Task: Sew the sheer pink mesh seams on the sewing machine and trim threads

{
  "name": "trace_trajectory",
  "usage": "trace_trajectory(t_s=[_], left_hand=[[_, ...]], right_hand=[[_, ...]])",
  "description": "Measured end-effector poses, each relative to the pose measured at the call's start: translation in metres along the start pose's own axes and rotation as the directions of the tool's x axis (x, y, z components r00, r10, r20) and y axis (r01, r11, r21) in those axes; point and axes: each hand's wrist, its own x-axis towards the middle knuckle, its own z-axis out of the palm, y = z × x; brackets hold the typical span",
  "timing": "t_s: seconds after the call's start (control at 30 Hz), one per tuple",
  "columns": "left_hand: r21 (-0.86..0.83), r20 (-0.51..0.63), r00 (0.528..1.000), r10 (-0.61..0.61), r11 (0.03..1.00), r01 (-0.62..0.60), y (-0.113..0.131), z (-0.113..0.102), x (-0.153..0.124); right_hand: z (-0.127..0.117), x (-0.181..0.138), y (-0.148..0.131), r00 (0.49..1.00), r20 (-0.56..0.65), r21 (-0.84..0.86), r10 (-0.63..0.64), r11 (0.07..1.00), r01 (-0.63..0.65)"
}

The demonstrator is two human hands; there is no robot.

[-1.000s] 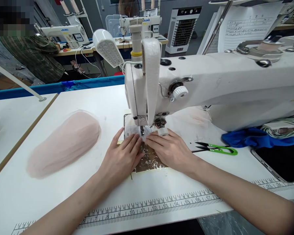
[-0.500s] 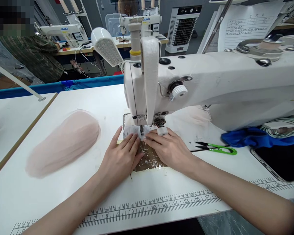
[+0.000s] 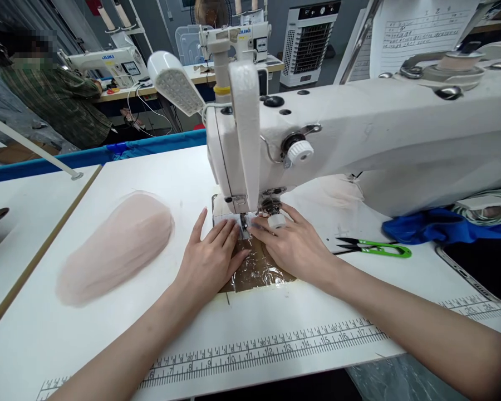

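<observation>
My left hand (image 3: 211,259) lies flat on the table with its fingers stretched toward the presser foot (image 3: 242,220) of a white sewing machine (image 3: 350,139). My right hand (image 3: 294,245) lies flat on the other side, fingertips right at the foot, a white ring (image 3: 276,221) on one finger. Both press on a small white piece (image 3: 225,225) under the needle. Between the hands shows a shiny brown taped patch (image 3: 259,270) on the table.
A pile of pale pink mesh pieces (image 3: 117,245) lies at the left. Green thread snips (image 3: 378,248) lie at the right, with blue cloth (image 3: 434,228) and a dark phone (image 3: 484,267) beyond. A printed ruler (image 3: 275,348) runs along the table's front. Another person (image 3: 54,94) works at a far machine.
Both hands have slid a little further toward the presser foot with the white piece. The camera has shifted slightly, so the scene sits lower and to the right.
</observation>
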Motion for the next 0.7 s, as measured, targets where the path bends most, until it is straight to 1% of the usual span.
trace_trajectory(t_s=[0.1,0.23,0.33,0.4,0.47,0.5,0.53,0.57,0.6,0.63,0.67,0.7], left_hand=[[-0.005,0.01,1.0,-0.01,1.0,0.01,-0.001,-0.001,0.001],[0.0,0.03,0.998,-0.046,0.999,0.046,-0.008,0.0,0.0],[0.022,0.072,0.994,-0.083,0.996,0.081,-0.013,0.0,0.0],[0.072,0.097,0.99,-0.098,0.993,0.091,-0.01,-0.004,-0.001],[0.11,0.109,0.989,-0.101,0.99,0.089,-0.001,-0.012,-0.002],[0.087,0.118,0.99,-0.083,0.994,0.073,0.005,-0.017,-0.003],[0.015,0.128,0.991,-0.038,0.999,0.036,0.011,-0.022,-0.005],[-0.113,0.13,0.991,0.038,0.993,-0.023,0.016,-0.027,-0.006],[-0.246,0.12,0.986,0.114,0.966,-0.081,0.019,-0.032,-0.007],[-0.352,0.095,0.984,0.15,0.93,-0.108,0.021,-0.035,-0.009],[-0.422,0.076,0.986,0.146,0.901,-0.101,0.02,-0.038,-0.009],[-0.443,0.078,0.991,0.106,0.894,-0.061,0.017,-0.039,-0.01]], right_hand=[[-0.005,0.001,0.002,1.0,0.017,-0.01,0.027,1.0,-0.026],[-0.01,0.002,0.003,0.997,0.051,-0.036,0.057,0.998,-0.055],[-0.01,0.002,0.003,0.995,0.062,-0.065,0.074,0.995,-0.07],[-0.01,0.002,0.004,0.995,0.055,-0.078,0.084,0.994,-0.08],[-0.01,0.001,0.006,0.995,0.041,-0.076,0.093,0.993,-0.09],[-0.01,0.001,0.006,0.995,0.032,-0.07,0.095,0.993,-0.092],[-0.011,0.001,0.007,0.995,0.024,-0.061,0.094,0.994,-0.092],[-0.011,0.001,0.008,0.996,0.015,-0.048,0.09,0.995,-0.089],[-0.012,0.001,0.008,0.996,0.008,-0.032,0.086,0.996,-0.086],[-0.013,0.0,0.008,0.996,-0.001,-0.012,0.084,0.996,-0.084],[-0.014,0.0,0.008,0.996,-0.006,0.012,0.084,0.996,-0.084],[-0.015,0.0,0.008,0.996,-0.008,0.04,0.089,0.995,-0.089]])
